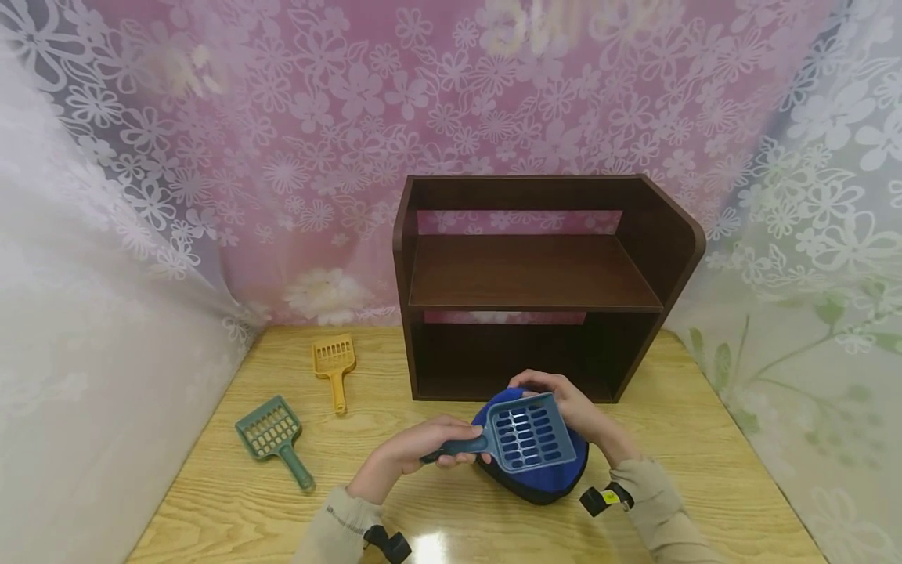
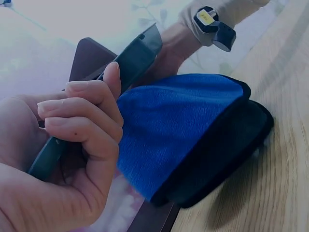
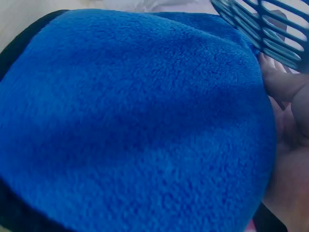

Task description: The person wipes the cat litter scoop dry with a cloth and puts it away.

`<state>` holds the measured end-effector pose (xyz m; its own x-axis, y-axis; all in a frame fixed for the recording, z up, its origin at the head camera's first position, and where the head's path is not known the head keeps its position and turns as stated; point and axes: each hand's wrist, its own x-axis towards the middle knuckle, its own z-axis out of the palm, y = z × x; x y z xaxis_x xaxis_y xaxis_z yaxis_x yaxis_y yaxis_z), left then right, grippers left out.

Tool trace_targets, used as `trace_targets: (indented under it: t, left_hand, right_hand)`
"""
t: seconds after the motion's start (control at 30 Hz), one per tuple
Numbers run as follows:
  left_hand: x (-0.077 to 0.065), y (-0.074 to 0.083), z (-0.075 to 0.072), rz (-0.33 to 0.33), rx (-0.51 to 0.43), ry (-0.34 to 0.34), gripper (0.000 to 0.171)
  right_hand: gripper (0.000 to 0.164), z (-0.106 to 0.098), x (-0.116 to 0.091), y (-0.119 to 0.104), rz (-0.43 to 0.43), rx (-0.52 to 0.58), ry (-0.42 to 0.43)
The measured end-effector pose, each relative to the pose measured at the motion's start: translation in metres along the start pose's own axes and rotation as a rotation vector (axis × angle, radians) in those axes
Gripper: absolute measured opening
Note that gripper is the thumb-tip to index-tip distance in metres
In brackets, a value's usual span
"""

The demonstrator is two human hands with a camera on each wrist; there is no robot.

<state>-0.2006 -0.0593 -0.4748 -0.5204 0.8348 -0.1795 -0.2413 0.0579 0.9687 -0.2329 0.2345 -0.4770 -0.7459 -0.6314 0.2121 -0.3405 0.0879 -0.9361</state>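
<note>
A dark blue slotted litter scoop (image 1: 533,435) is gripped by its handle in my left hand (image 1: 445,440); in the left wrist view the fingers (image 2: 79,108) curl round the handle. Behind the scoop's head, my right hand (image 1: 572,409) holds a folded plush cloth (image 1: 557,476), bright blue with a black border. The right wrist view is mostly filled by the blue cloth (image 3: 145,121), with the thumb (image 3: 285,84) at its edge and part of the slotted scoop (image 3: 270,34) overlapping it. Part of the right hand is hidden by scoop and cloth.
A dark brown two-level shelf (image 1: 535,307) stands at the back of the wooden table (image 1: 232,517). To the left lie a green litter scoop (image 1: 290,454) and a smaller yellow one (image 1: 337,388). Floral curtains (image 1: 338,157) surround the table on three sides.
</note>
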Motion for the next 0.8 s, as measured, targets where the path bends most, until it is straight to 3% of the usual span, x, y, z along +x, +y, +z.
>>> trace_targets:
  t: [0.17, 0.3, 0.57, 0.8]
  left_hand:
    - [0.003, 0.002, 0.003, 0.009, -0.005, -0.013, 0.044]
    - [0.005, 0.003, 0.004, 0.021, -0.013, -0.008, 0.044]
    - [-0.001, 0.001, -0.004, 0.029, -0.057, 0.031, 0.039]
    - [-0.003, -0.003, -0.008, 0.04, -0.074, 0.061, 0.043]
  right_hand:
    - [0.033, 0.012, 0.004, 0.004, -0.135, 0.159, -0.071]
    - [0.035, 0.015, 0.005, 0.004, -0.193, 0.158, -0.05]
    - [0.021, 0.001, -0.003, 0.002, 0.009, 0.034, 0.201]
    - [0.027, -0.004, -0.01, -0.001, 0.051, -0.027, 0.32]
